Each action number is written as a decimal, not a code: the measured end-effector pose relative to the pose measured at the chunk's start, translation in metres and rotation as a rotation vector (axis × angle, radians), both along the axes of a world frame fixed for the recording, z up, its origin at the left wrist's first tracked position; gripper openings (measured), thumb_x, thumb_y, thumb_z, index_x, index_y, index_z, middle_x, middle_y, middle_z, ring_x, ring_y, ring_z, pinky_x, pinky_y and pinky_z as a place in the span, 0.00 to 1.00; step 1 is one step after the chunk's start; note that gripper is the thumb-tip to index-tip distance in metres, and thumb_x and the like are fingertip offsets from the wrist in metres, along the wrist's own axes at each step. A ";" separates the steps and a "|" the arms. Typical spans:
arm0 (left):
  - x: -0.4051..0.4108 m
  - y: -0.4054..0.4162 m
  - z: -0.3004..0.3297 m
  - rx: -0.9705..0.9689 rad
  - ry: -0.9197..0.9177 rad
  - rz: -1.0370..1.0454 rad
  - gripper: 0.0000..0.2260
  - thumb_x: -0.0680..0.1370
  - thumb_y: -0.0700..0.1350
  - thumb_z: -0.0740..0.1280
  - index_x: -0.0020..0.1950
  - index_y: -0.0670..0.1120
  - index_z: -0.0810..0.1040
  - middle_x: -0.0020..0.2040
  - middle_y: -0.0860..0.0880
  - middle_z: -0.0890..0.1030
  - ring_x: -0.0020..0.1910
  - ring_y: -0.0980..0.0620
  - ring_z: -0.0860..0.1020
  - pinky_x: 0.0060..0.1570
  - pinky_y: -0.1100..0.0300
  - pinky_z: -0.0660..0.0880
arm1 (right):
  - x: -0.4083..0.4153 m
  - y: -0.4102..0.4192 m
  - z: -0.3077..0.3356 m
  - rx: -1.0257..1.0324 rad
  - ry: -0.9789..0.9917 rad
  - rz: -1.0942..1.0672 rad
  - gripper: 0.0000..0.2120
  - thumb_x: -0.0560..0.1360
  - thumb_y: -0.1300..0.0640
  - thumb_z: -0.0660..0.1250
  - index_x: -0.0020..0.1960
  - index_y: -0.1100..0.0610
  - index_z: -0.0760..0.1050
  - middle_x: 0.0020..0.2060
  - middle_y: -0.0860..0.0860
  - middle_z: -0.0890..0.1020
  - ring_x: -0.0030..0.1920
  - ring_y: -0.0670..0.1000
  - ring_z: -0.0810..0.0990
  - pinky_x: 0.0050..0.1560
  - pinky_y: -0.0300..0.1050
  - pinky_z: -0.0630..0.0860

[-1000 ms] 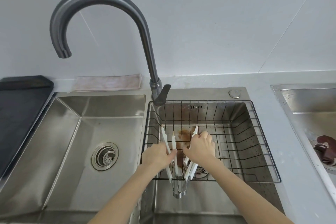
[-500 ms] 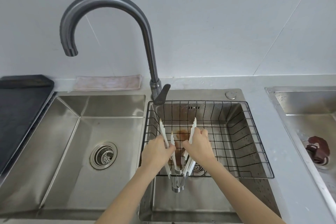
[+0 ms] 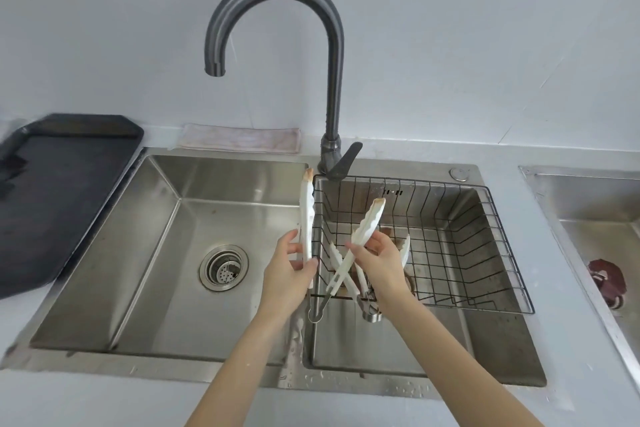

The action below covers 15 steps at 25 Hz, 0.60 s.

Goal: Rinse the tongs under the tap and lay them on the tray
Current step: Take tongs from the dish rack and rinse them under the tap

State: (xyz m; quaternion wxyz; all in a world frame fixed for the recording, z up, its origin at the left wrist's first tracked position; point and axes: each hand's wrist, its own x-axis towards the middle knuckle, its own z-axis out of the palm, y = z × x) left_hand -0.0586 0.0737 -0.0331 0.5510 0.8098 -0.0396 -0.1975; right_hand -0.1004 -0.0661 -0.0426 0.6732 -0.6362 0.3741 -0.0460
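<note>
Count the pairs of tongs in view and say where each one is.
2. One pair of tongs is spread open between the left hand and right hand. A second pair lies in the wire basket, partly hidden behind the right hand.

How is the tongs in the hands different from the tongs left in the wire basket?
The held tongs is lifted, spread wide, one arm in the left hand and one in the right hand; the basket tongs lies low in the wire basket, partly hidden. The held tongs' tips reach above the basket rim; the basket tongs' tips stay inside. Both have white arms.
</note>
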 end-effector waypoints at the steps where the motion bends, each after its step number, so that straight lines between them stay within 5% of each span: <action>1: 0.002 0.009 0.001 -0.005 0.007 0.008 0.23 0.74 0.40 0.66 0.69 0.48 0.65 0.45 0.62 0.71 0.40 0.60 0.76 0.31 0.77 0.72 | 0.003 0.008 0.001 -0.003 -0.002 0.019 0.19 0.74 0.59 0.68 0.64 0.56 0.71 0.53 0.50 0.79 0.46 0.43 0.79 0.44 0.36 0.73; 5: 0.020 0.050 0.002 -0.037 0.066 0.047 0.13 0.75 0.43 0.66 0.59 0.47 0.73 0.46 0.49 0.76 0.47 0.47 0.79 0.53 0.49 0.77 | 0.025 0.046 0.001 0.009 -0.029 0.057 0.17 0.74 0.60 0.67 0.62 0.57 0.73 0.49 0.48 0.80 0.47 0.46 0.79 0.47 0.38 0.75; 10: 0.049 0.098 0.009 -0.105 0.084 0.047 0.06 0.74 0.44 0.67 0.44 0.56 0.76 0.42 0.44 0.78 0.39 0.50 0.79 0.40 0.57 0.79 | 0.059 0.092 -0.001 0.039 -0.057 0.067 0.15 0.74 0.64 0.65 0.60 0.58 0.74 0.42 0.47 0.79 0.49 0.50 0.79 0.56 0.45 0.77; 15: 0.090 0.129 0.012 -0.032 0.038 0.038 0.11 0.73 0.44 0.68 0.40 0.63 0.75 0.38 0.49 0.82 0.44 0.44 0.81 0.50 0.47 0.78 | 0.092 0.108 -0.003 0.044 -0.041 0.078 0.18 0.76 0.62 0.63 0.65 0.60 0.70 0.54 0.54 0.80 0.50 0.49 0.80 0.47 0.35 0.77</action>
